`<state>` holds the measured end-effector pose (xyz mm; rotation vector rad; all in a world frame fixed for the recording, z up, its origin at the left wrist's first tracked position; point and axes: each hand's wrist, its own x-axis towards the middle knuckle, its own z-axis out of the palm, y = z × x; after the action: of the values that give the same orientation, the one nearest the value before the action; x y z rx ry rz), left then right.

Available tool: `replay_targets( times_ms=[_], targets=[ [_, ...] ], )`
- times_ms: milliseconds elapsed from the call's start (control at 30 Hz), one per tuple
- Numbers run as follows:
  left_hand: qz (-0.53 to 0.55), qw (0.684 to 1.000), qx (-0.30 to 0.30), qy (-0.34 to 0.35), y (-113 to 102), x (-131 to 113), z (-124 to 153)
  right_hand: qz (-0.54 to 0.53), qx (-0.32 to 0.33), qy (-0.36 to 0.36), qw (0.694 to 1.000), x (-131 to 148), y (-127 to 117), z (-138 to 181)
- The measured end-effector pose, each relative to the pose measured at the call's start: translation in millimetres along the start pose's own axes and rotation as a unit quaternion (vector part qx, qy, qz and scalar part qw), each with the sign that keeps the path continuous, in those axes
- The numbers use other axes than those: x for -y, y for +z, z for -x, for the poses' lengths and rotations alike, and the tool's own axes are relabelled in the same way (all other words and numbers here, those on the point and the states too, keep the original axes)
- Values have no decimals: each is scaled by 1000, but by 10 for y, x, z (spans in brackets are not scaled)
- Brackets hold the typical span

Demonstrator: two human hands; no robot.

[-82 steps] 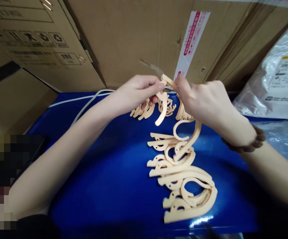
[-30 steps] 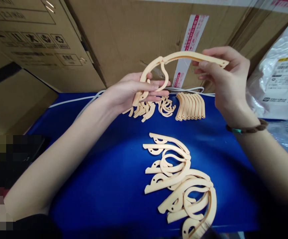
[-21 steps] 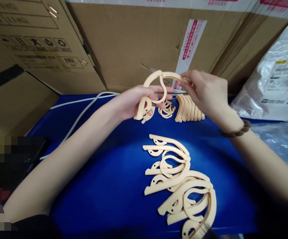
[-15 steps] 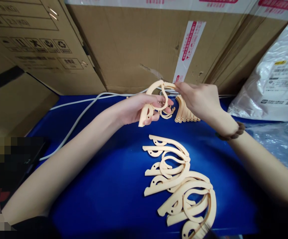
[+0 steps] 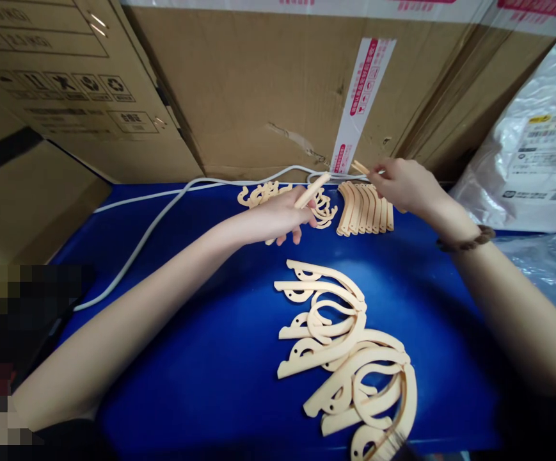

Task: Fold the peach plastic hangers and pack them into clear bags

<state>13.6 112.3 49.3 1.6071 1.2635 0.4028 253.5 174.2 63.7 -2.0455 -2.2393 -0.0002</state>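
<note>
Left hand (image 5: 282,216) is holding a beige piece (image 5: 313,190), grip closed around it, above the blue worktop (image 5: 186,358). Right hand (image 5: 409,187), apart from it, is pinching a slim beige part (image 5: 360,168) in a closed grip near the row of curved arms (image 5: 365,208). Folded hangers (image 5: 325,354) are lying overlapped nearer the person.

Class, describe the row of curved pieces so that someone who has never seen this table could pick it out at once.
On the blue table, go to the far edge, below the red-and-white tape on the cardboard box. There, near the right hand, lies the row of curved pieces. They lie neatly side by side, unlike the jumbled small pieces just to their left.
</note>
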Motion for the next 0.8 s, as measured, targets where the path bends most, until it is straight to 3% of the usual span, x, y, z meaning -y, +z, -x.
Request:
replay_targets(
  times_ms=[167, 367, 800],
  targets=[
    [-15, 999, 34, 5, 19, 6, 11, 29, 42, 30, 998, -79, 129, -40],
    [0, 997, 80, 9, 44, -40, 63, 57, 25, 19, 998, -70, 172, -30],
    [22, 995, 90, 23, -24, -132, 152, 38, 48, -4, 998, 42, 178, 37]
  ],
)
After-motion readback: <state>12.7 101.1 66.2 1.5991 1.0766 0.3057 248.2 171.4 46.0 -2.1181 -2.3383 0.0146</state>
